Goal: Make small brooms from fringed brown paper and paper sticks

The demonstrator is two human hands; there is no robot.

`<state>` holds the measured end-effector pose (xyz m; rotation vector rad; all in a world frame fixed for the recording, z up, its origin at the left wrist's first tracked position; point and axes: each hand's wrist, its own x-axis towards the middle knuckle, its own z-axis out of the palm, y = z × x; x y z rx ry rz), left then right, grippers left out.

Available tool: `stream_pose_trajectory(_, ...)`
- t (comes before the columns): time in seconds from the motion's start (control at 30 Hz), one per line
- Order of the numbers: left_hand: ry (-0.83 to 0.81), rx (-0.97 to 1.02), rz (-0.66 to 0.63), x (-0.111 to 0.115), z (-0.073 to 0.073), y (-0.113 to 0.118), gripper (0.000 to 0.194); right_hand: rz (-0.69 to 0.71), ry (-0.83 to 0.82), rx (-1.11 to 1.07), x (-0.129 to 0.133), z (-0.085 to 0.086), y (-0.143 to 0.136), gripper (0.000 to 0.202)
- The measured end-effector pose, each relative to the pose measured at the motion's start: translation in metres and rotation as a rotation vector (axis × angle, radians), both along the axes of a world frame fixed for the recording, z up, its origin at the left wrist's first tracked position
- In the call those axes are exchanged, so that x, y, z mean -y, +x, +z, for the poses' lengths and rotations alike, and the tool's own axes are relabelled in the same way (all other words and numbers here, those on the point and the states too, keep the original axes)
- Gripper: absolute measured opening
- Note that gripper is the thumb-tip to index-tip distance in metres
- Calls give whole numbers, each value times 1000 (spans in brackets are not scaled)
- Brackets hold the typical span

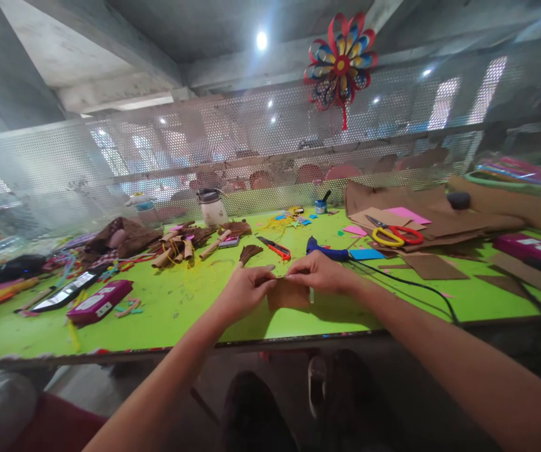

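Observation:
A small piece of brown paper [289,297] stands at the front of the green table, its upper edge pinched between my two hands. My left hand [250,290] has thumb and fingers closed at its left upper corner. At the same edge, my right hand [321,274] pinches a little further right. The paper's upper edge is partly hidden by fingertips. Just behind my right hand lies a blue glue gun [329,252] with a black cord. A red-orange craft knife [277,248] and a fringed brown paper strip [250,253] lie beyond my left hand.
Red-and-yellow scissors [397,235] rest on brown paper sheets [463,220] at right. Purple boxes [100,302] sit on both sides. Paper rolls [173,254], a jar [212,208] and scraps lie further back. A perforated metal screen [251,138] rises behind the table.

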<state>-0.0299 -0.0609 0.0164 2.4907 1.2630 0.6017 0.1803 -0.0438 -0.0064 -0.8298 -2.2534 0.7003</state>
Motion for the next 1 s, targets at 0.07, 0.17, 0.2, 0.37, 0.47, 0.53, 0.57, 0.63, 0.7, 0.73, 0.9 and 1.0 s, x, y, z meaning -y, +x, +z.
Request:
stream_pose_trajectory(0.07,-57,78,7,-3,-1,-4,21,4,-55,2,0,1,1,31)
stream_pose_trajectory(0.17,-122,150,-4,-7,-2,-12,24,46,-166,-16,2,4,2,36)
stream_pose_trajectory(0.2,-144,166,-18,-8,-2,-14,25,70,-197,-27,2,5,2,37)
stream_pose_trajectory(0.37,-284,253,-89,-11,4,-13,28,94,-305,-97,4,8,1,36)
stream_pose_trajectory(0.47,-365,232,-132,-14,7,-5,28,93,-364,-109,4,7,0,37)
stream_pose_trajectory(0.53,-376,206,-135,-16,8,1,29,111,-397,-91,5,6,1,39)
stream_pose_trajectory(0.57,-373,203,-131,-17,7,3,30,117,-408,-79,5,6,1,40)
stream_pose_trajectory(0.63,-367,217,-126,-18,5,5,30,125,-418,-51,6,6,2,42)
stream_pose_trajectory(0.7,-383,235,-133,-17,2,4,30,142,-428,-30,6,6,2,43)
stream_pose_trajectory(0.73,-397,243,-137,-16,1,3,30,154,-436,-26,5,6,2,43)
stream_pose_trajectory(0.9,-489,355,-142,-14,-4,-6,30,188,-520,-162,1,3,2,39)
stream_pose_trajectory(1.0,-595,493,-133,-12,-4,-10,29,169,-509,-364,1,4,2,37)
